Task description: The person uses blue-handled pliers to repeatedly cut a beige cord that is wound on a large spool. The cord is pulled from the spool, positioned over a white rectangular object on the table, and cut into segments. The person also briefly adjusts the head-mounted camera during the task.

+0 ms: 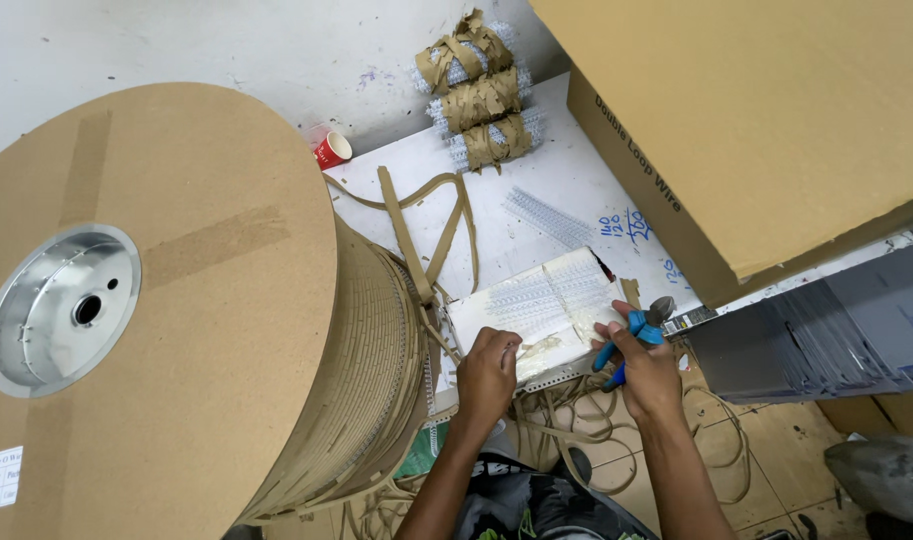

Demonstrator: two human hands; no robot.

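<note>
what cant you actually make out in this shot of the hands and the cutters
Head view only:
- Cutters: the right hand covers most of the blue handles, so the grip is unclear.
- Left hand: its fingertips curl onto the white block; what they pinch is hidden.
- Wire coil strip on the block: loops too small to count.
- Big cardboard spool: cut off by the left and bottom edges.

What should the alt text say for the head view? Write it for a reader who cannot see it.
Two hands work over a white block lined with white wire loops: the right hand grips blue-handled cutters, the left hand presses the block's near edge. A large cardboard-sided spool stands to the left, a cardboard box at upper right.
</note>
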